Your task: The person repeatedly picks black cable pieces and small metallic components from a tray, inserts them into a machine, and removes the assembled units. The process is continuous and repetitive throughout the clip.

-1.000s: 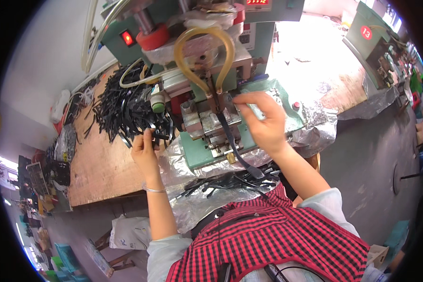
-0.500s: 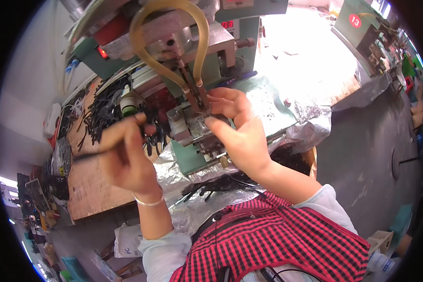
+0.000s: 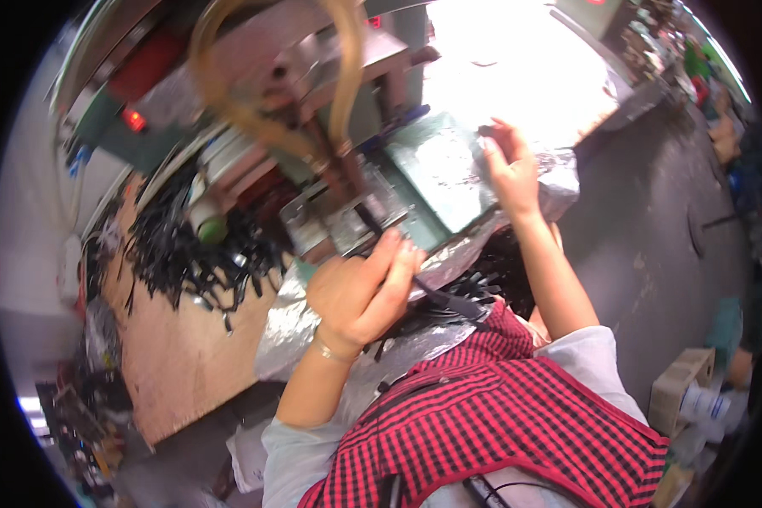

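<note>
My left hand (image 3: 360,292) is closed at the near edge of the metal fixture (image 3: 317,222), its fingers pinching a black strip (image 3: 438,296). One end of the strip lies in the fixture beneath the machine's upright tool head (image 3: 339,173); the other trails out to the right of my fingers. Over the far right side of the green plate (image 3: 436,224), my right hand (image 3: 514,173) has thumb and fingertips closed around a small dark knob-like piece (image 3: 485,131). Blur hides its exact kind.
A looped yellowish tube (image 3: 347,68) hangs from the machine above the fixture. To the left, a heap of black strips (image 3: 169,245) covers part of the wooden tabletop (image 3: 195,364). Crinkled foil (image 3: 284,339) lines the table's front edge, with more black strips near my apron.
My left hand has come rightward from above the wooden tabletop, bringing the black strip to the fixture. My right hand has left the fixture for the plate's right side. The view has shifted.
</note>
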Available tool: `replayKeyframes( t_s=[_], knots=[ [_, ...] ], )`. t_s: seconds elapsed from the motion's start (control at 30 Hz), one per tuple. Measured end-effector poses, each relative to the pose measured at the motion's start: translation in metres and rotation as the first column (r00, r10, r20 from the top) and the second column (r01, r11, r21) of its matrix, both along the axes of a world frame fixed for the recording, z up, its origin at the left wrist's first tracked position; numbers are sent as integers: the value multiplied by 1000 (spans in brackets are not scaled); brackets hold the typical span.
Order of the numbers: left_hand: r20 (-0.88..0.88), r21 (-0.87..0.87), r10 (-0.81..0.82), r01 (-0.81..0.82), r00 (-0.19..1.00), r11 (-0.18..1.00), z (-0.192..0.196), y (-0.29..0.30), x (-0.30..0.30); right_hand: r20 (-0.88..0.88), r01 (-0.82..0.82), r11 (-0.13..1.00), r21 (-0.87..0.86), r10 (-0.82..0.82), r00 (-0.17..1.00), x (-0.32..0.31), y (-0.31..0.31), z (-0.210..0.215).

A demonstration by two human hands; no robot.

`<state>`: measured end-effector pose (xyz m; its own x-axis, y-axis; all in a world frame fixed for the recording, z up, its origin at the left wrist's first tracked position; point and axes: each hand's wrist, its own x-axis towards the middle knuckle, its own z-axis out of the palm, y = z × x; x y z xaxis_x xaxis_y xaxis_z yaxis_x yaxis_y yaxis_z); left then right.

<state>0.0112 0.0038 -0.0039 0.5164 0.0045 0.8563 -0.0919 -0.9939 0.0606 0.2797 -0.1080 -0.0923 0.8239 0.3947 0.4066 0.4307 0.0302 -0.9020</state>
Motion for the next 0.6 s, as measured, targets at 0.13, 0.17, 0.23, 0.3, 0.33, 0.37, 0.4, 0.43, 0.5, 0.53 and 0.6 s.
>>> replayKeyframes(
  t_s=[0.13, 0.17, 0.23, 0.3, 0.33, 0.37, 0.4, 0.43, 0.5, 0.53, 0.6],
  knots=[
    [82, 56, -30, 26, 996, 998, -11, 9, 5, 12, 68, 955, -288, -68, 998, -26, -18, 28],
    [64, 48, -37, 34, 997, 998, -9, 9, 4, 17, 123, 924, -363, -125, 992, -40, -20, 42],
    [64, 3, -48, 48, 997, 999, -11, 7, 4, 153, 183, 874, -451, -126, 980, -41, -29, 30],
    [39, -82, -37, 40, 999, 996, -12, 2, 0, 283, 241, 842, -482, -111, 953, -45, -34, 20],
    [8, -135, -44, 45, 999, 990, -10, 1, -4, 290, 245, 828, -505, -104, 951, -48, -35, 20],
    [-21, -188, -49, 44, 999, 981, -8, -1, -7, 297, 245, 814, -527, -94, 950, -50, -35, 20],
    [-49, -241, -51, 37, 997, 970, -7, -3, -11, 304, 243, 800, -548, -80, 949, -52, -35, 20],
    [-71, -342, -78, 49, 994, 938, -7, -4, -19, 355, 275, 770, -576, -67, 932, -53, -33, 23],
    [-92, -314, -13, -17, 996, 949, -17, -1, -41, 453, 329, 717, -615, -21, 891, -51, -26, 25],
    [-106, -299, 34, -65, 994, 952, -23, 1, -55, 452, 324, 684, -654, 10, 892, -47, -22, 22],
    [-148, -233, 203, -234, 968, 944, -34, 6, -81, 461, 315, 644, -697, 66, 885, -40, -15, 18]
  ],
)
